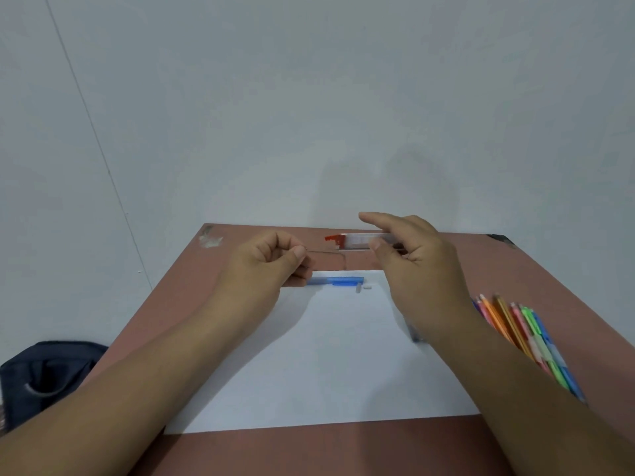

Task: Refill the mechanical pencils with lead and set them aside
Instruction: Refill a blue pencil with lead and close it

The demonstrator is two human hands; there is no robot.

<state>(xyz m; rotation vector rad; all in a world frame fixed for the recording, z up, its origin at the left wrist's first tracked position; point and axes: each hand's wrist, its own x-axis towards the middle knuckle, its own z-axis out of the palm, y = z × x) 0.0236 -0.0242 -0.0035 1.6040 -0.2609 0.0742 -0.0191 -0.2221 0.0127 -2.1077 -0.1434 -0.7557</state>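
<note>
Soft, even light is filling the room, rather dim and a little grey. The left hand (pixel 266 261) and right hand (pixel 417 266) are casting pale shadows on the white paper (pixel 326 365) and faint ones on the wall (pixel 309 97). The whole picture is looking slightly blurred. The wide lens is bending the bench (pixel 192 286) edges and stretching the forearms near the corners.

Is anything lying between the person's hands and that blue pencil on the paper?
Nothing visible. The blue pencil lies open on the white paper, just below both raised hands; only two small loose pieces sit beside its end.
</note>
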